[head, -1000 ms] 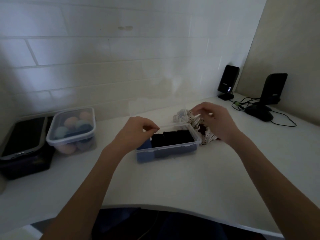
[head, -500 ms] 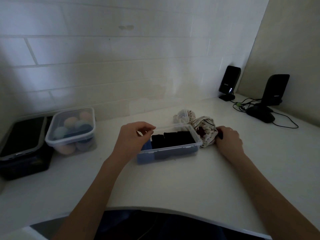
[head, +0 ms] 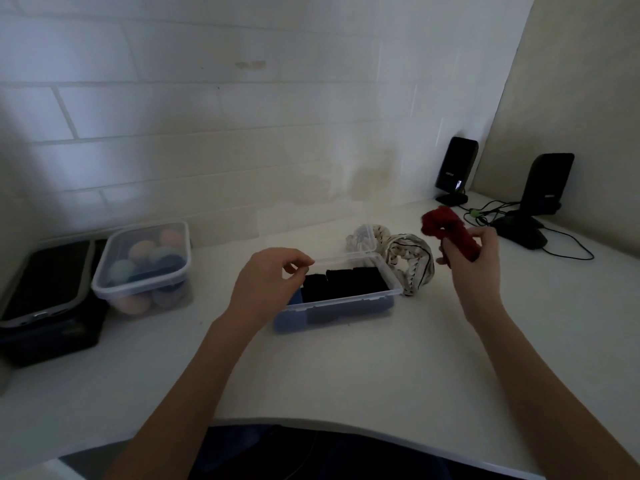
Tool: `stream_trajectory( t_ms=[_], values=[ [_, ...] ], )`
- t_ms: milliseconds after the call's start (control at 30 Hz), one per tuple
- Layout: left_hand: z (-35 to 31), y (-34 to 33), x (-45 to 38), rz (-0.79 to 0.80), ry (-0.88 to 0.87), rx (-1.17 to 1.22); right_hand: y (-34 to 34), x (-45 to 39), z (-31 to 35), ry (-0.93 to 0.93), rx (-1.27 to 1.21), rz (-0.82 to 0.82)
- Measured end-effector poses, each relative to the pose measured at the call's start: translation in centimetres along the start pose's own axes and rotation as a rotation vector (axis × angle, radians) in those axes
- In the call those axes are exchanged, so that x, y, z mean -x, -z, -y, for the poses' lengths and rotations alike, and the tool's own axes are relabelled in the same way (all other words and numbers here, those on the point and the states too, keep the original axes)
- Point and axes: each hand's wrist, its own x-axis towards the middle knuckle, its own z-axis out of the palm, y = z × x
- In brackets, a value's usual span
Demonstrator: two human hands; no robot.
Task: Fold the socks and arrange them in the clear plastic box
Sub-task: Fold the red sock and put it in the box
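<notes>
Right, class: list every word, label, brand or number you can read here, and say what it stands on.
Nothing reads clearly.
Left speaker: small light brand mark, too blurred to read.
Right speaker: small badge, too blurred to read.
Clear plastic box and lidded tub: no text visible.

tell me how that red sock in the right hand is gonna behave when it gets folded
The red sock is probably floppy: it sits bunched and bent in the right hand. It likely weighs little, since the fingers pinch it loosely in the air. It looks soft and fuzzy, so slipping seems unlikely.
</notes>
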Motion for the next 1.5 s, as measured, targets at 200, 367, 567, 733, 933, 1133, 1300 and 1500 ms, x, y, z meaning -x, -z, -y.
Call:
stream_trajectory(
  t_ms=[200, 367, 567, 733, 933, 1133, 1300, 1500],
  values=[
    [-4.7, -0.6, -1.1, 0.090, 0.063, 0.320, -2.0, 3.0, 3.7, 0.125, -0.154, 0.424],
    [-7.0, -2.2, -1.4, 0.005, 0.175, 0.576, -3.1, 5.0, 5.4, 0.144, -0.146, 0.712],
    [-6.2, -2.3, -0.9, 0.120, 0.351, 0.762, -4.1, 5.5, 6.0, -0.245, -0.655, 0.636],
    [-5.4, -0.3, -1.6, 0.243, 0.620, 1.721, -5.2, 6.3, 6.1, -0.331, -0.737, 0.624],
    [-4.6, 0.9, -0.8, 0.319, 0.439, 1.655, -5.8, 7.8, 6.3, 0.098, -0.160, 0.541],
    [-5.2, 1.2, 0.0, 0.144, 0.201, 0.809, -5.9, 7.8, 8.0, 0.450, 0.000, 0.601],
    [-4.4, 1.6, 0.6, 0.035, 0.146, 0.752, -6.9, 6.7, 7.8, 0.285, -0.090, 0.499],
    [-2.6, 2.8, 0.8, 0.272, 0.327, 1.023, -8.5, 6.7, 7.0, -0.030, -0.200, 0.811]
  ],
)
